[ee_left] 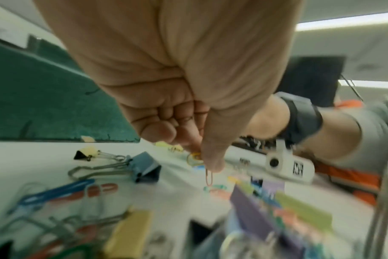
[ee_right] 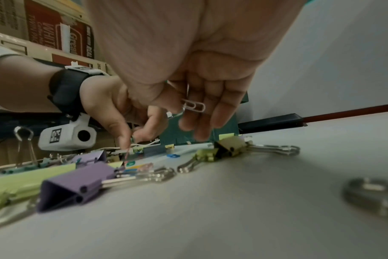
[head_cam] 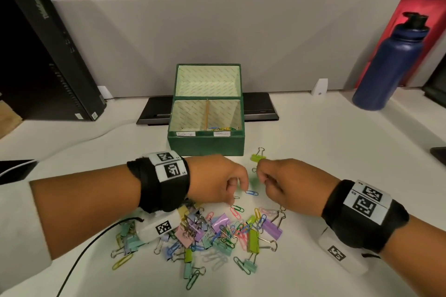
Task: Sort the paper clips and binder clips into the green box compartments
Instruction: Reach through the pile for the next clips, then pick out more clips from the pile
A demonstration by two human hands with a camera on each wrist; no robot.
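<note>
The green box (head_cam: 205, 146) stands open mid-table with a divider; its right compartment holds several coloured paper clips (head_cam: 223, 128). A mixed pile of paper clips and binder clips (head_cam: 217, 231) lies in front of it. My left hand (head_cam: 235, 194) hovers over the pile's far edge and pinches a thin orange paper clip (ee_left: 209, 177) between thumb and forefinger. Beside it, my right hand (head_cam: 264, 182) holds white paper clips (ee_right: 194, 106) in its curled fingers. A blue paper clip (head_cam: 251, 193) lies between the hands. A lime binder clip (head_cam: 258, 157) sits just past the right hand.
A dark blue bottle (head_cam: 388, 60) stands at the back right. A black computer case (head_cam: 41, 55) stands at the back left. A flat black device (head_cam: 260, 108) lies behind the box. A black cable (head_cam: 79, 255) runs under my left forearm.
</note>
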